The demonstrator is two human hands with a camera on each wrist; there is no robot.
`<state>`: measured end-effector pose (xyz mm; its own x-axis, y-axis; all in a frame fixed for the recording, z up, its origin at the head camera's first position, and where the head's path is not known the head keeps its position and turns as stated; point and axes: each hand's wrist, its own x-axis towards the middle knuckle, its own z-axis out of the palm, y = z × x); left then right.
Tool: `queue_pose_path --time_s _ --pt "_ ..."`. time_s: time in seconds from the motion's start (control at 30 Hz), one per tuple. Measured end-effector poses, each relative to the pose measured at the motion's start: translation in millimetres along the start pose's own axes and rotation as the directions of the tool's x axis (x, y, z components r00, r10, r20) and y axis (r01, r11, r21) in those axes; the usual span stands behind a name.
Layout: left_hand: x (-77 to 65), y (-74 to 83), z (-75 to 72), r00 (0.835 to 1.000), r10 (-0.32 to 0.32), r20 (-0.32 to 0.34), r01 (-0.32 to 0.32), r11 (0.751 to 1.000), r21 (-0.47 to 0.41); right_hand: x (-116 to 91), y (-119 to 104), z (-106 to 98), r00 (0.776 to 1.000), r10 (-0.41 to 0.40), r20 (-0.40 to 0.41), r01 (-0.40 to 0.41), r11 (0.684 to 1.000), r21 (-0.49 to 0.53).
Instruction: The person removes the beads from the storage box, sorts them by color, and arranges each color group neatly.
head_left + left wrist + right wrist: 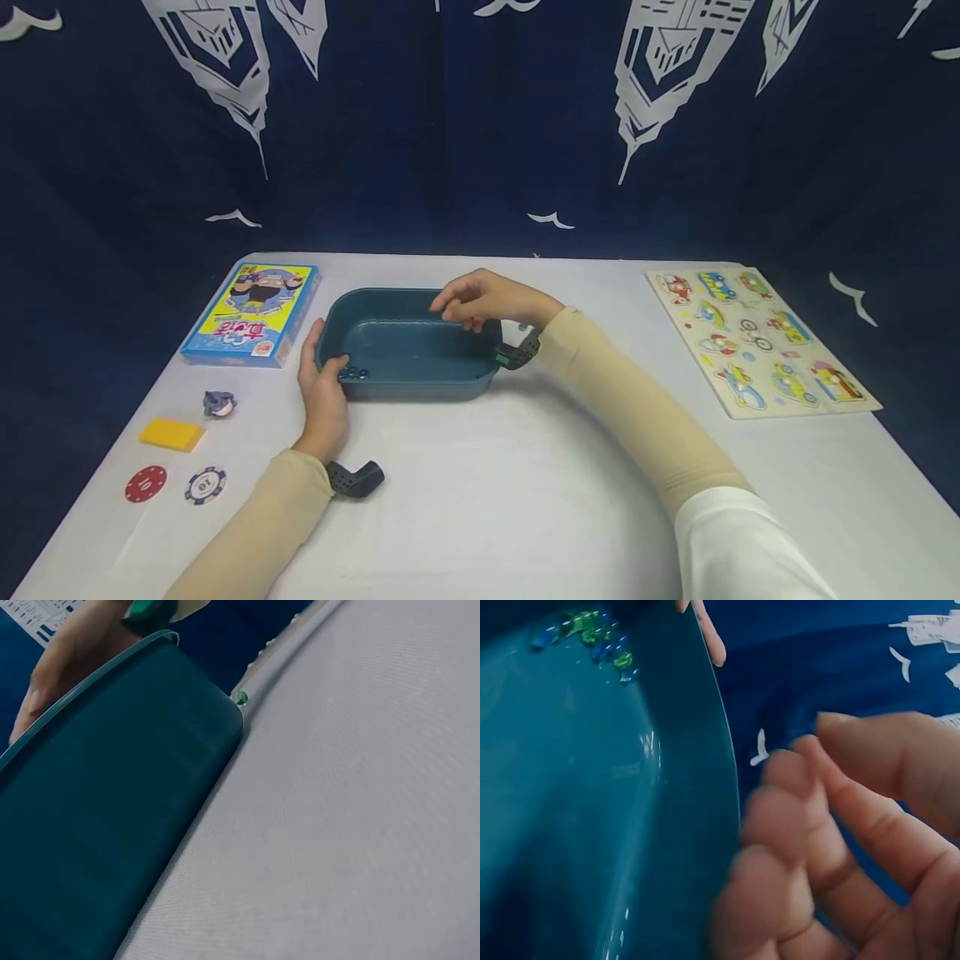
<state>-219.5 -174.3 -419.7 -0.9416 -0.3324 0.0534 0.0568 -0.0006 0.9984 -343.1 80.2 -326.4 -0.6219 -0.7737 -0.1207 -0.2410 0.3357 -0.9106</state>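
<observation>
Dark blue cloth point(480, 150) printed with white tower-like shapes and birds is hung behind a white-covered table point(510, 500). Near the far edge, left of its middle, a dark teal tub point(412, 354) is placed. Its left end is gripped by the left hand point(324, 404), the thumb laid over the rim and the fingers set against the outside. Blue and green glass beads point(592, 634) are gathered inside, in the corner beside that thumb. Above the tub's right end the right hand point(495, 302) is held with fingers loosely bent; nothing is seen between them. A green bead point(240, 697) is shown on the table, just beside the tub's right end.

Toward the far left corner a blue-and-yellow box point(251, 312) is laid. Along the left edge, a small shark figure point(219, 404), a yellow block point(172, 434), a red chip point(146, 483) and a white-and-blue chip point(206, 485) are spread. By the far right corner a picture puzzle board point(761, 340) is placed.
</observation>
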Motion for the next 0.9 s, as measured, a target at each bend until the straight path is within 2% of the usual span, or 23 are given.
queue_pose_path --time_s 0.17,0.3,0.47,0.63,0.77,0.9 --pt "-1.3 0.9 -1.4 1.0 -0.015 0.007 0.015 0.999 0.035 35 -9 16 0.993 0.017 0.118 -0.011 0.999 -0.046" --pt "-0.6 0.2 -1.9 1.0 -0.03 0.009 0.029 0.998 0.056 58 -12 32 0.982 0.084 0.169 -0.063 0.99 -0.125" --pt "-0.2 -0.5 -2.1 0.999 -0.031 0.01 0.031 0.999 0.043 82 -13 53 0.952 0.15 0.266 -0.1 0.976 -0.192" --pt "-0.2 -1.2 -2.8 1.0 -0.019 0.004 0.019 1.0 0.021 99 -14 70 0.915 0.163 0.369 -0.081 0.97 -0.229" --pt "0.3 -2.2 -3.9 1.0 -0.015 0.009 0.015 1.0 0.015 108 -11 79 0.903 0.162 0.397 -0.071 0.97 -0.234" --pt "0.7 -2.7 -6.0 0.999 -0.01 0.033 0.01 1.0 0.008 113 -6 84 0.91 0.15 0.387 -0.061 0.971 -0.233"
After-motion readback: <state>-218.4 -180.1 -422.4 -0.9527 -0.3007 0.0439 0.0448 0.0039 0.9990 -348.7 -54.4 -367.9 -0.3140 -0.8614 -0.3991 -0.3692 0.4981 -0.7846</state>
